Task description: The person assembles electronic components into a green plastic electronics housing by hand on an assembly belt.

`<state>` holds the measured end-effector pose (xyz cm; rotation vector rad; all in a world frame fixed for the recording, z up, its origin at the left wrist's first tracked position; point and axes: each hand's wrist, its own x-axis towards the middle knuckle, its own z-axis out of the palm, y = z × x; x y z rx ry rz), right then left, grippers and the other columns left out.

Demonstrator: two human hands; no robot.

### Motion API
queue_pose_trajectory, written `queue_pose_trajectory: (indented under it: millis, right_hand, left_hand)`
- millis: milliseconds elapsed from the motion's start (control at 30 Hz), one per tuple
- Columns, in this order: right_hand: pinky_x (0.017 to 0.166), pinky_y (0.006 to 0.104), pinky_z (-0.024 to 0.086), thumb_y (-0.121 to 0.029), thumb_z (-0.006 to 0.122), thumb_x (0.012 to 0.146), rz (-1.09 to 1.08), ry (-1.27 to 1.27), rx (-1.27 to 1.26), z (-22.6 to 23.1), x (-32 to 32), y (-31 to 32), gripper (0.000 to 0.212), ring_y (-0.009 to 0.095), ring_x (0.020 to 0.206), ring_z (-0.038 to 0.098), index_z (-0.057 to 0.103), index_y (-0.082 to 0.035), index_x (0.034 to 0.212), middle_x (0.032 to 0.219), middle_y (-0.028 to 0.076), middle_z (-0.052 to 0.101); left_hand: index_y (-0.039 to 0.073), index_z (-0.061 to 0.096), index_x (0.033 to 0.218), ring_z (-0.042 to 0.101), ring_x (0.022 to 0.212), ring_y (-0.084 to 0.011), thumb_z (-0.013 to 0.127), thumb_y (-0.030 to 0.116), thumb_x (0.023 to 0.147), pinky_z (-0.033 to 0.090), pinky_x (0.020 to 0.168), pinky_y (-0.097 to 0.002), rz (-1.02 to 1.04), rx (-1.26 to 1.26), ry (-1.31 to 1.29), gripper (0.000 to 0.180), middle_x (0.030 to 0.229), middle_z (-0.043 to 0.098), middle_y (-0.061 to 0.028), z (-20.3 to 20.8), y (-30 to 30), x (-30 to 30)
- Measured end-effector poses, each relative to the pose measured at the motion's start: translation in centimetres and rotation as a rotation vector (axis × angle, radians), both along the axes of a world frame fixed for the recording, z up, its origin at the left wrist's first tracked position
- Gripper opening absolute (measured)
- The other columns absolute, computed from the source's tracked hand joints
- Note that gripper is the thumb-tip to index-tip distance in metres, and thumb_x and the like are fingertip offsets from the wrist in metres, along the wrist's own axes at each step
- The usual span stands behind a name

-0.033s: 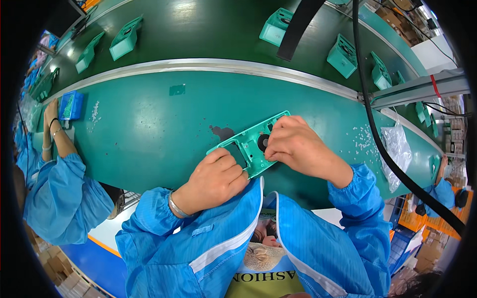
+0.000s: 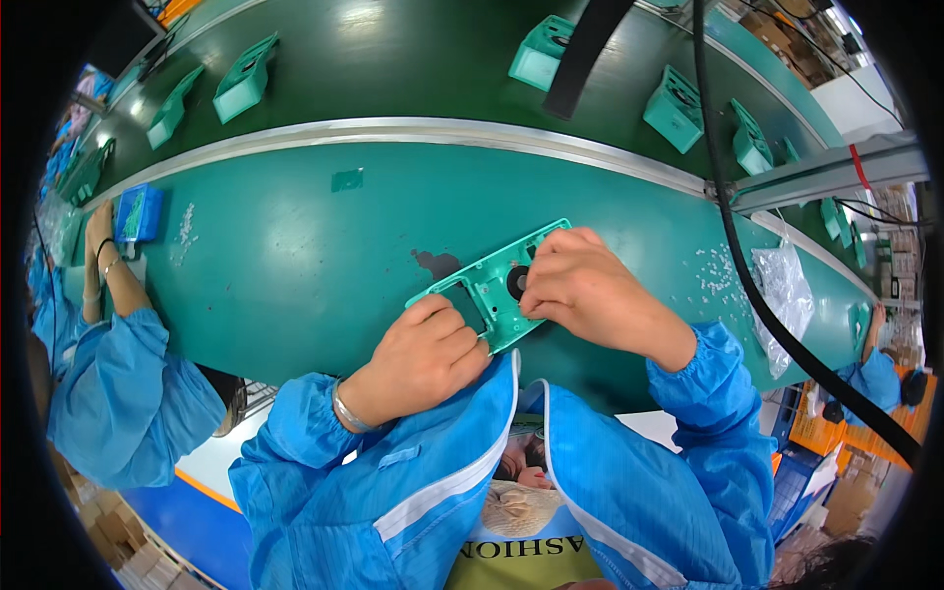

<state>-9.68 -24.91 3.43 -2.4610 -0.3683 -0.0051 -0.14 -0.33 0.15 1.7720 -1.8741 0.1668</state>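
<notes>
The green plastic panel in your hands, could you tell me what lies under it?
Under the green plastic panel lies the green table; a dark patch shows beside it. Anything directly beneath is covered.

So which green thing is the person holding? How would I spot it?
Find the wide green table in front of the person in blue. Near its front edge, both hands grip one flat green panel: left hand at its near end, right hand over its far end. Unlike the boxy green housings on the belt behind, it lies flat, with a rectangular window and a dark round hole.

Both hands hold a green plastic panel [image 2: 489, 285] on the green table [image 2: 295, 256]: left hand [image 2: 425, 356] at its near end, right hand [image 2: 575, 285] over its far end.
</notes>
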Motion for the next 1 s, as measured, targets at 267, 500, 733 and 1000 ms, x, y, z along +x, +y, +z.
queue_pose_trajectory:
  millis: [267,500,733,1000]
  right_hand:
    - [0.094,0.0409,0.04,-0.016,0.076,0.078,-0.166,-0.202,-0.029,-1.6,-2.3,0.3,0.004,0.023,0.097,0.058,0.076,-0.014,0.082,0.083,-0.001,0.067]
    - [0.086,0.0429,0.047,-0.016,0.075,0.085,-0.544,-0.266,-0.091,0.0,-9.0,-3.2,0.009,0.028,0.095,0.062,0.076,-0.012,0.092,0.089,0.005,0.068]
    - [0.075,0.0451,0.048,-0.008,0.076,0.081,-1.092,-0.32,-0.362,-4.7,-16.8,-13.8,0.005,0.033,0.085,0.064,0.074,-0.01,0.085,0.086,0.007,0.071]
    - [0.083,0.0436,0.045,-0.01,0.078,0.079,-1.155,-0.266,-0.317,-6.0,-15.4,-14.8,0.005,0.029,0.09,0.061,0.075,-0.011,0.081,0.082,0.004,0.069]
  left_hand:
    - [0.007,0.068,0.089,0.058,0.081,-0.0245,0.077,0.013,0.076,0.049,0.088,-0.0453,-0.014,0.047,-0.008,0.017,0.08,0.057,-0.005,0.1,-0.6,-0.2]
    - [0.004,0.067,0.091,0.058,0.082,-0.0288,0.078,0.008,0.075,0.047,0.09,-0.051,0.154,-0.029,-0.118,0.02,0.079,0.056,-0.009,0.6,0.5,4.3]
    - [0.001,0.062,0.087,0.055,0.082,-0.0355,0.07,0.007,0.088,0.045,0.088,-0.0486,0.411,-0.111,-0.264,0.01,0.079,0.053,-0.0142,1.3,-2.3,13.8]
    - [0.001,0.065,0.088,0.059,0.083,-0.0328,0.067,0.012,0.093,0.046,0.088,-0.0448,0.472,-0.123,-0.266,0.013,0.081,0.061,-0.0116,-0.7,-9.3,21.3]
